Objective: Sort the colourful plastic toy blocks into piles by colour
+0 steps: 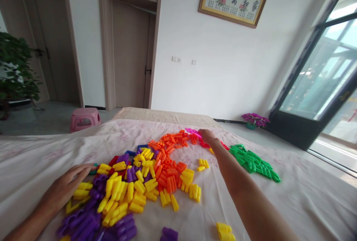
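My left hand [68, 183] lies at the left edge of a pile of plastic toy pieces, fingers stretched out, fingertips at a teal piece [93, 171]. Around it are yellow tube-shaped pieces [114, 192] and purple ones [80, 224]. My right arm reaches across the bed-like surface, and my right hand [208, 136] is down at the far end of the pieces. Its fingers look curled beside pink pieces [192, 132] and red pieces [203, 144]. Whatever lies under those fingers is hidden.
Orange pieces [169, 159] curve through the middle, and a green heap [249, 161] lies right of my right arm. Loose yellow pieces [225, 231] sit near the front on the pale patterned cloth [306, 203]. A pink stool [85, 119] stands beyond, at left.
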Available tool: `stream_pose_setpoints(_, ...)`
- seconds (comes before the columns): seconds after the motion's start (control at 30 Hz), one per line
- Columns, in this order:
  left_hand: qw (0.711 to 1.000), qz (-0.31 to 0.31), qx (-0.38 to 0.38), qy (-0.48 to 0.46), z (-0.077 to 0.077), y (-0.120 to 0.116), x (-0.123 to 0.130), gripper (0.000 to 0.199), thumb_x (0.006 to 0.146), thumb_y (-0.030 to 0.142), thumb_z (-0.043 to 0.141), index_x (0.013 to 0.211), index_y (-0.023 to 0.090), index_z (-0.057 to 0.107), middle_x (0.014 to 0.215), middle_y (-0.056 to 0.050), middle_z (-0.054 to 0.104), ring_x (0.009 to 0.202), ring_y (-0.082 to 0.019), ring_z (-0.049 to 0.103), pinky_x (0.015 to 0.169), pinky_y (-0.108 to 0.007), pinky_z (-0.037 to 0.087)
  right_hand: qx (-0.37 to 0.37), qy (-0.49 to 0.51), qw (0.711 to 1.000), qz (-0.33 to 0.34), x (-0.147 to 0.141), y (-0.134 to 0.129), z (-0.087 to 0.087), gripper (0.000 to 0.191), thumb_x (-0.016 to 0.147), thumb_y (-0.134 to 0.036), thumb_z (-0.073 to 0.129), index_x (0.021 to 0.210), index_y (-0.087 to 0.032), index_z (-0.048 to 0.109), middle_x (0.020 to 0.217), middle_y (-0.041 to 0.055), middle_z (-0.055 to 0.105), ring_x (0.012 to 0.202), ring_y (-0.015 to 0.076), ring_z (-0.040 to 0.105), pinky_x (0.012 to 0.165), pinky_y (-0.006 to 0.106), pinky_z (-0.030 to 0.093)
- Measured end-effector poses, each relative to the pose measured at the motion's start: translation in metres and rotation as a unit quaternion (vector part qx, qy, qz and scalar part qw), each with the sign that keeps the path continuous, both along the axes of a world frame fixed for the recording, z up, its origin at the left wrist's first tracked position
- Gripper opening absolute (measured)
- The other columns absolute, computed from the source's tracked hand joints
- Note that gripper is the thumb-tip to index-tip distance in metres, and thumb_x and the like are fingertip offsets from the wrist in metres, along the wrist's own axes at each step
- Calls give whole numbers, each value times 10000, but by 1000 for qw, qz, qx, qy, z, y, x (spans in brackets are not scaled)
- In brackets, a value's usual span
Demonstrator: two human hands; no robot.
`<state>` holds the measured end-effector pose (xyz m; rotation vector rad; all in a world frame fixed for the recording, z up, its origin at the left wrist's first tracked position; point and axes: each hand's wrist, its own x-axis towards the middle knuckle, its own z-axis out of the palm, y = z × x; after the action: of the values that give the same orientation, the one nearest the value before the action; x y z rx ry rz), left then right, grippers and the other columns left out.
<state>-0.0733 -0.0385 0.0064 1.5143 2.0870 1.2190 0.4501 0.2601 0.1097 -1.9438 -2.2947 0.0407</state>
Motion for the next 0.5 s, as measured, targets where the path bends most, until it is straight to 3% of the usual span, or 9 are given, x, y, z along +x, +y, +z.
stream_pose_setpoints(0.13,1000,0,-9,-13,1,0,0,382,891,511,467,988,260,738,1183,13,727,1247,-227,591,1180,-406,346,-4,18,1000,22,15,-6,7,262,939,-151,494,1072,-186,717,1086,84,736,945,170,676,763,218,435)
stream_pose_setpoints(0.27,999,-8,-16,-33,3,1,1,375,903,488,458,1012,248,725,1190,9,714,1255,-210,580,1195,-389,319,31,30,998,-35,21,-9,-2,359,957,-137,405,1220,-153,648,1166,140,703,1030,212,661,758,247,437)
stream_pose_setpoints(0.37,999,-18,-9,-37,4,-1,2,377,911,463,442,1013,220,711,1222,-11,700,1257,-204,578,1198,-367,312,30,36,997,-56,8,-6,-18,385,929,-142,442,1265,-164,628,1166,155,701,1030,237,667,749,268,444)
stream_pose_setpoints(0.5,999,-34,-3,2,4,-2,3,420,934,454,370,1054,210,691,1271,-14,689,1245,-178,595,1170,-324,356,19,51,998,-18,-29,2,-36,359,947,-212,467,1257,-210,649,1170,135,708,1042,235,666,773,278,451)
